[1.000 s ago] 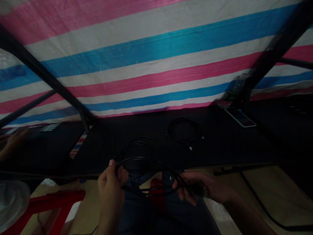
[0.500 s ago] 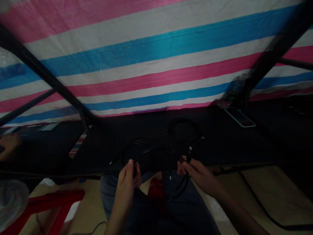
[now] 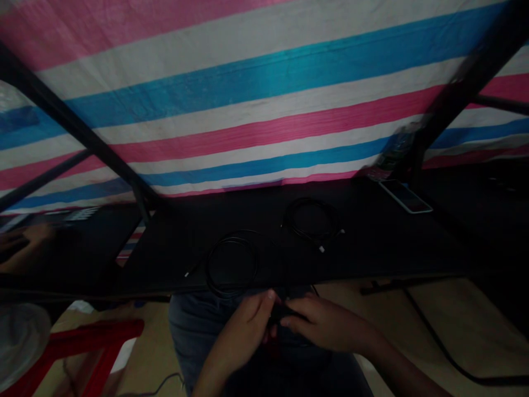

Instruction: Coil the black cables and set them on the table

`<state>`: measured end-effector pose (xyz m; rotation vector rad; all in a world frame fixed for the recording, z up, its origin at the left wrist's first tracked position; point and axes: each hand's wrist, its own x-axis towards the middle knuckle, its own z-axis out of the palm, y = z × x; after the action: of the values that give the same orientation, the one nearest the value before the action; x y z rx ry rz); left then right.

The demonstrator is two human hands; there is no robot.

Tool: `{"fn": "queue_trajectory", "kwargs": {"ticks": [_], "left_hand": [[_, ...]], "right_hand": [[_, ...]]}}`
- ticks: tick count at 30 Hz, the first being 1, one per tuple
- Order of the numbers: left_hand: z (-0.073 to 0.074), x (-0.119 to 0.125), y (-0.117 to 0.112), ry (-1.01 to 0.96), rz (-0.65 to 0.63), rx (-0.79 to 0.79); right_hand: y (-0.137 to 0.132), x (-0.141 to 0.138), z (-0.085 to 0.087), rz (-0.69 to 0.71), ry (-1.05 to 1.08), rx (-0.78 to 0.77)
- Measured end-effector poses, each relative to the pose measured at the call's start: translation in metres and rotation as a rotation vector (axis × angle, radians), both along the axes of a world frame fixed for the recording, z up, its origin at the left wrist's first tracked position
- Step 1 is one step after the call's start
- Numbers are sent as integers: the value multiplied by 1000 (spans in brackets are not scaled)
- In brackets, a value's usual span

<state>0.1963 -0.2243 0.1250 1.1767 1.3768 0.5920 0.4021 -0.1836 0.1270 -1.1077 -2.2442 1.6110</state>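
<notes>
1. Left hand [image 3: 243, 325] and right hand [image 3: 328, 325] were clenched together around a dark cable bundle [image 3: 285, 314], just past the table's near edge above the person's denim-clad lap [image 3: 188, 331]. Fingers hid most of it, so the exact grip was hard to call.
2. Out on the black table [image 3: 372, 242], a coiled black cable [image 3: 231, 238] lay just ahead of the hands, with a second black cable coil [image 3: 309, 199] farther on.
3. These thin cables looked light, soft and springy, and likely to slip from a loose hold; the safest hold seemed to be around the coil or just behind a plug.
4. Over on the far right sat a phone [image 3: 405, 197], while another person's hand [image 3: 27, 240] showed at the left edge.
</notes>
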Motion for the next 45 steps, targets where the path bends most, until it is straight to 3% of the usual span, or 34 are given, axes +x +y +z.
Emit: {"fn": "queue_trajectory", "kwargs": {"ticks": [3,6,9,13,16,19,24,27,31,35,37,42,45], "left_hand": [[2,4,-1,-79,-175,-43],[5,3,1,-113,-182,34],[8,-7,4,-137,-5,43],[12,-31,8,-329,475,6],[12,-41,9,-447,554,-1],[10,-40,10,-407,482,-16],[12,-26,8,-154,-57,-37],[13,-13,5,-37,-181,12],[10,-7,4,-71,15,92],[9,-25,12,-334,470,65],[11,-35,17,-487,606,71],[18,-37,19,-662,743,94],[11,-26,17,-731,712,-1]], "right_hand": [[-1,-3,3,118,71,-69],[1,0,1,80,42,-43],[6,9,-5,-6,-27,19],[14,24,-14,-189,96,3],[19,29,-17,-258,265,-139],[21,26,-16,-303,276,-134],[15,16,-4,-136,60,44],[9,11,-2,-38,41,53],[7,9,-7,-104,76,67],[13,15,-15,-277,102,53],[16,16,-19,-297,153,22],[17,11,-25,-303,262,-35],[16,7,-27,-337,308,-101]]}}
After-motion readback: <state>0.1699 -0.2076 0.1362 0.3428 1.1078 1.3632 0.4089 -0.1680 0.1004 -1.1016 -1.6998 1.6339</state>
